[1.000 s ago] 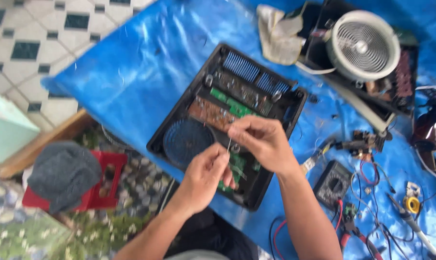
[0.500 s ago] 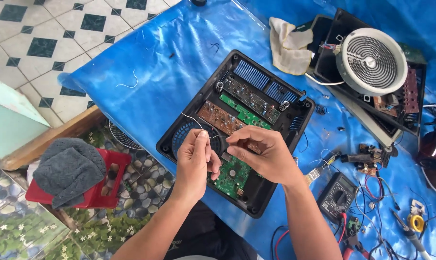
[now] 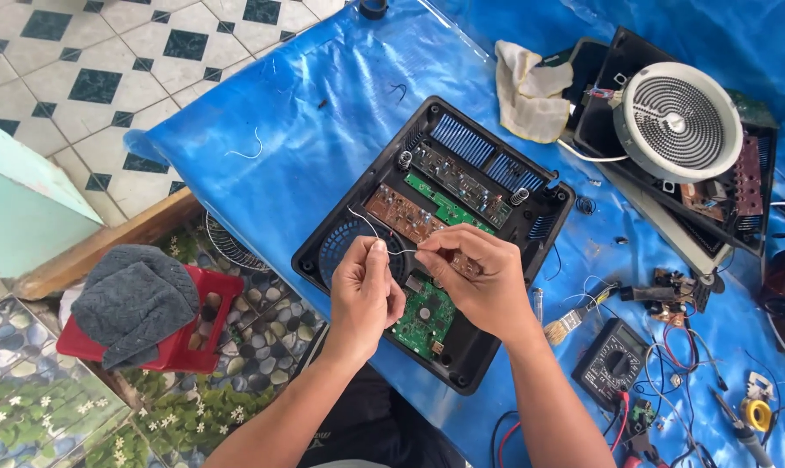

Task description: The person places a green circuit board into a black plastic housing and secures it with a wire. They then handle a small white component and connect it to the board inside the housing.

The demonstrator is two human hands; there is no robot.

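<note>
An opened black appliance case (image 3: pixel 323 247) lies on a blue tarp, showing brown and green circuit boards (image 3: pixel 427 316) and blue vent grilles. Above its near half, my left hand (image 3: pixel 365 290) pinches a thin white wire (image 3: pixel 364 222) between thumb and fingers. My right hand (image 3: pixel 475 277) pinches the same wire's other end, close beside the left hand. The wire curls up past my left fingers over the round fan grille.
A round heating coil (image 3: pixel 677 117) rests on a second opened case at the back right, beside a white rag (image 3: pixel 527 91). A multimeter (image 3: pixel 613 360), a brush (image 3: pixel 570 321), and loose wires lie to the right. A red stool (image 3: pixel 184 342) with a grey cloth stands at the left.
My view has moved closer to the case. Both hands have come together on the wire and lifted slightly above the green board.
</note>
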